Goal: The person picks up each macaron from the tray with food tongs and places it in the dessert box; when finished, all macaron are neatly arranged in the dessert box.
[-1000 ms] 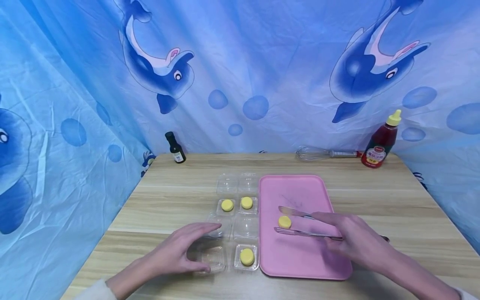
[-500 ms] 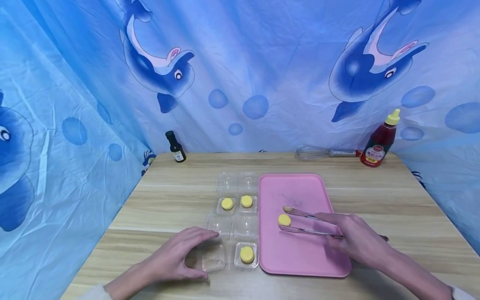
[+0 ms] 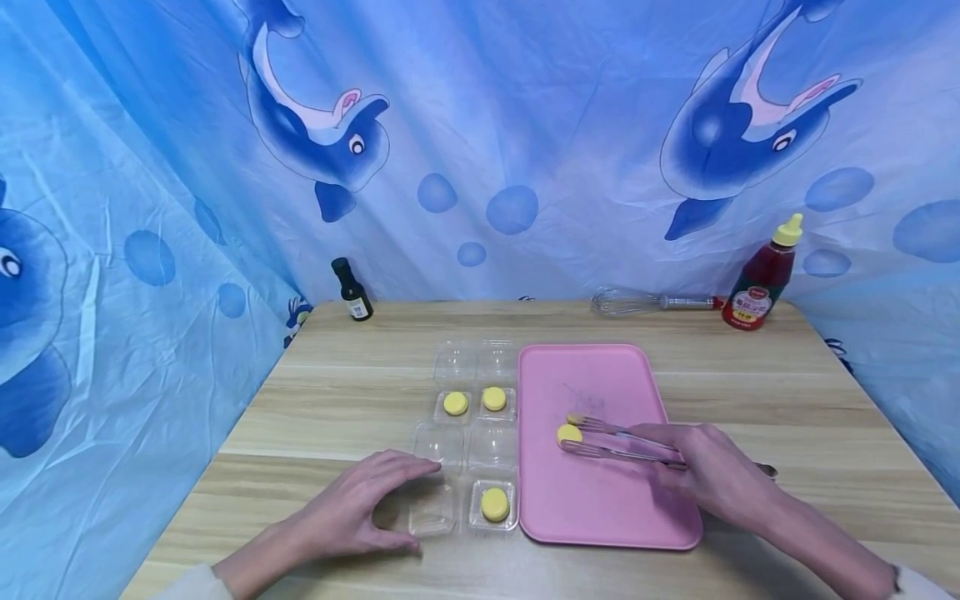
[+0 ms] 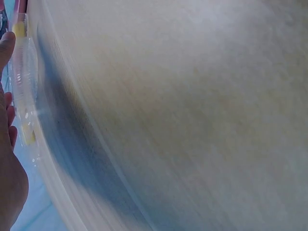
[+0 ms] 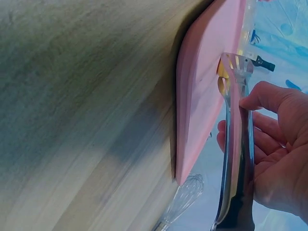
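Note:
In the head view my right hand (image 3: 708, 467) grips metal tongs (image 3: 622, 454) over the pink tray (image 3: 607, 517). The tips of the tongs lie on either side of a yellow macaron (image 3: 568, 435). From the right wrist, the thumb and fingers hold the tongs (image 5: 240, 125) near their middle. My left hand (image 3: 352, 508) is spread, thumb apart from the fingers, beside a clear plastic box (image 3: 432, 510) whose lid is folded back; whether it touches the box I cannot tell. Three other clear boxes hold yellow macarons, one (image 3: 495, 504) at the front and two (image 3: 455, 403) behind.
A small dark bottle (image 3: 352, 292) stands at the back left of the wooden table (image 3: 337, 367). A whisk (image 3: 652, 302) lies along the back edge, beside a red sauce bottle (image 3: 761, 279) with a yellow cap. A blue dolphin curtain (image 3: 585, 150) hangs behind.
The tips of the tongs have drawn closer together around the macaron on the tray. My left hand has shifted barely at all.

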Demonstrator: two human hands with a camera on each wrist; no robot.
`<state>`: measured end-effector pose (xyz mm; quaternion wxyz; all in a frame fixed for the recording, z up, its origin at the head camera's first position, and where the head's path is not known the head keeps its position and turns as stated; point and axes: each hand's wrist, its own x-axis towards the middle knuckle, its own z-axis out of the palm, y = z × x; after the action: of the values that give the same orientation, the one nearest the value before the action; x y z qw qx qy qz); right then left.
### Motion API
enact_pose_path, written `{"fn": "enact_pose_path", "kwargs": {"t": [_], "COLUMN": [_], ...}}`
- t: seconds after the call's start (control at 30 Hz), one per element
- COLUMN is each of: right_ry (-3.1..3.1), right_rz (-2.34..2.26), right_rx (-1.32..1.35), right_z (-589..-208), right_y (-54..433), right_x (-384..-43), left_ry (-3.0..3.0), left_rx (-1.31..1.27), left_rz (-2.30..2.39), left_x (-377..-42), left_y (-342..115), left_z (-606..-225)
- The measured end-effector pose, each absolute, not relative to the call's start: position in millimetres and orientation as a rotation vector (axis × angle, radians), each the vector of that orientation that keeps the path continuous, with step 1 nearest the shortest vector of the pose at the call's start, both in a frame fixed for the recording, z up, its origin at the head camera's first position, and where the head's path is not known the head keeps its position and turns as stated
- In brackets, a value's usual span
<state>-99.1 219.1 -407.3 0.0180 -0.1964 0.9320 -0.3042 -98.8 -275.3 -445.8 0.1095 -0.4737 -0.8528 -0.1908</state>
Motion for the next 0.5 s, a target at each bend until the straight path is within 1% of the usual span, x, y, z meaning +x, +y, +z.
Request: {"fn": "enact_pose_path", "kwargs": {"t": [0.37,0.5], "right_ry": [2.884,2.870], "right_rz": [-1.009,-1.022], "right_rx": [-0.664,-0.634], "right_z": [-410.0,-408.4], "right_y": [221.9,222.6], "right_x": [-101.6,-103.1], "left_ry": [-2.497,-2.497], "left_rx": [-1.417,-1.418], "left_rz": [-0.598,-0.607], "left_x": [-100.0,-100.3], "left_y": [-274.0,-273.6], "left_z": [-446.0,-446.2]}}
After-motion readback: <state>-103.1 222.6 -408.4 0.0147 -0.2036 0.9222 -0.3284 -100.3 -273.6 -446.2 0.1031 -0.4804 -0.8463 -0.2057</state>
